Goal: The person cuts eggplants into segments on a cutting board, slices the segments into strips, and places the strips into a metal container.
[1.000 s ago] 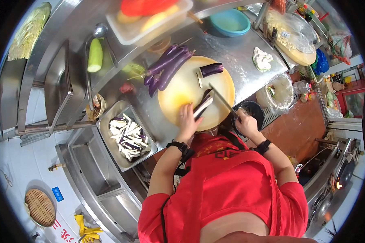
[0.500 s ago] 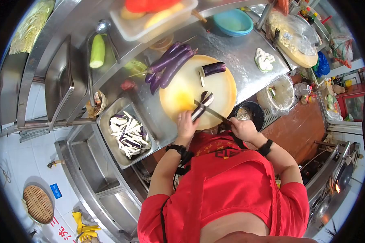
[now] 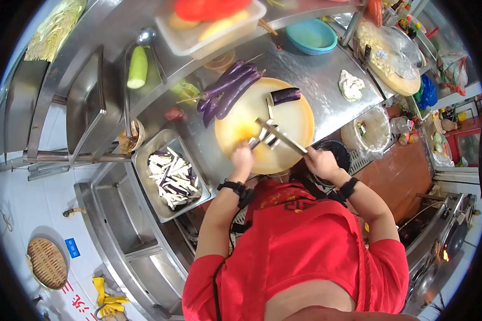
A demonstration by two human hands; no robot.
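My right hand (image 3: pixel 321 163) is wrapped round the handle of a knife (image 3: pixel 284 138), whose blade reaches up and left over the round cutting board (image 3: pixel 299 120). Beneath and beside the blade lie cut eggplant pieces (image 3: pixel 273 140). My left hand (image 3: pixel 242 157), slightly blurred, has its fingers closed at the lower end of these pieces; a small piece seems to be between the fingertips. A short eggplant section (image 3: pixel 285 96) rests at the board's upper right, with a pale strip (image 3: pixel 270 108) beside it. Whole purple eggplants (image 3: pixel 233 91) lie across the board's upper left edge.
A steel tray (image 3: pixel 168 216) of eggplant strips (image 3: pixel 174 179) stands left of the board. Behind are a blue bowl (image 3: pixel 311 37), a white cloth-like item (image 3: pixel 351 85) and a plastic container (image 3: pixel 211 45). A dark bin (image 3: pixel 334 155) is below right, a sink (image 3: pixel 123 208) lower left.
The knife blade has swung to a steeper-looking broad view above the pieces. My left hand has drawn its fingers together, and the eggplant pieces have shifted. The whole view has moved slightly.
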